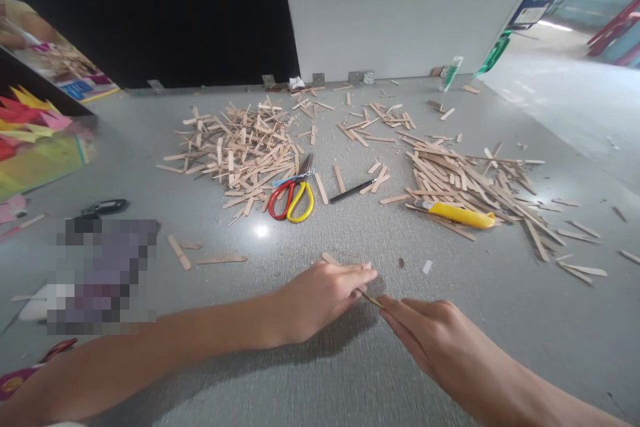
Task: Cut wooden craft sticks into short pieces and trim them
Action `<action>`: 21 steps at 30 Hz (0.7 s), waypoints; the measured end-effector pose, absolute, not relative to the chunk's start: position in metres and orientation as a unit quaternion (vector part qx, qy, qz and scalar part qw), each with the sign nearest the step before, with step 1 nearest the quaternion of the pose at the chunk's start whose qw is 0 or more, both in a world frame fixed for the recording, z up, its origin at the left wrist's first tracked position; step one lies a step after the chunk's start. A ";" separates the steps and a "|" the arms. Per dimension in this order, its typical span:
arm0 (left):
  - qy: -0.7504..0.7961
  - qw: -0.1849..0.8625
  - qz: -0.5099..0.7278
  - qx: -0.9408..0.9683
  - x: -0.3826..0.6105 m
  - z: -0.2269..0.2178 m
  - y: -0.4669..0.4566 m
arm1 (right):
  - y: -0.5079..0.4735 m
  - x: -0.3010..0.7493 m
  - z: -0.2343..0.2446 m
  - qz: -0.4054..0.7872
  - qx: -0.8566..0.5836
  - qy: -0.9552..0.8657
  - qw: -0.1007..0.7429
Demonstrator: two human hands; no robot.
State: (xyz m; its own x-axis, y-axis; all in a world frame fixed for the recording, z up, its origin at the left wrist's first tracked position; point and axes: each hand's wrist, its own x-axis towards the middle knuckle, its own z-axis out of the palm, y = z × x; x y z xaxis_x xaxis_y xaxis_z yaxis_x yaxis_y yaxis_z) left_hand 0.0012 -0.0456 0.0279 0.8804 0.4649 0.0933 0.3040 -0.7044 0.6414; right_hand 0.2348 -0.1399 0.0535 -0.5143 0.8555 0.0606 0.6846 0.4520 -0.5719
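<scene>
My left hand (320,297) and my right hand (435,337) meet low over the grey table. Between their fingertips runs a thin wooden craft stick (371,298), seen nearly edge-on, with one end in each hand's closed fingers. The fingers cover most of it. Another pale stick end (327,258) peeks out behind my left knuckles; whether that hand holds it I cannot tell. Beyond the hands lie scissors (291,201) with one red and one yellow handle, a black pen (353,191) and a yellow-handled cutter (457,215).
Loose craft sticks form a left pile (245,147) and a right pile (465,177). A grey and black upright board (400,13) closes off the back. Near it stands a glue tube (451,73). At left are a blurred-out rectangular object (107,273) and a box of coloured paper (43,160).
</scene>
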 end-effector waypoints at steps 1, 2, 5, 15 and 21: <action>0.201 0.315 0.130 0.918 0.000 0.027 -0.047 | -0.138 0.233 0.056 0.292 -0.478 -0.809 0.180; 0.191 0.308 0.135 0.922 -0.001 0.027 -0.048 | -0.136 0.232 0.058 0.336 -0.492 -0.783 0.182; 0.171 0.297 0.141 0.929 -0.003 0.028 -0.049 | -0.128 0.230 0.065 0.437 -0.517 -0.716 0.169; 0.229 0.371 0.126 0.891 0.001 0.028 -0.041 | -0.135 0.237 0.046 0.032 -0.397 -0.903 0.162; 0.249 0.375 0.146 0.881 0.004 0.026 -0.041 | -0.132 0.236 0.048 -0.071 -0.358 -0.919 0.148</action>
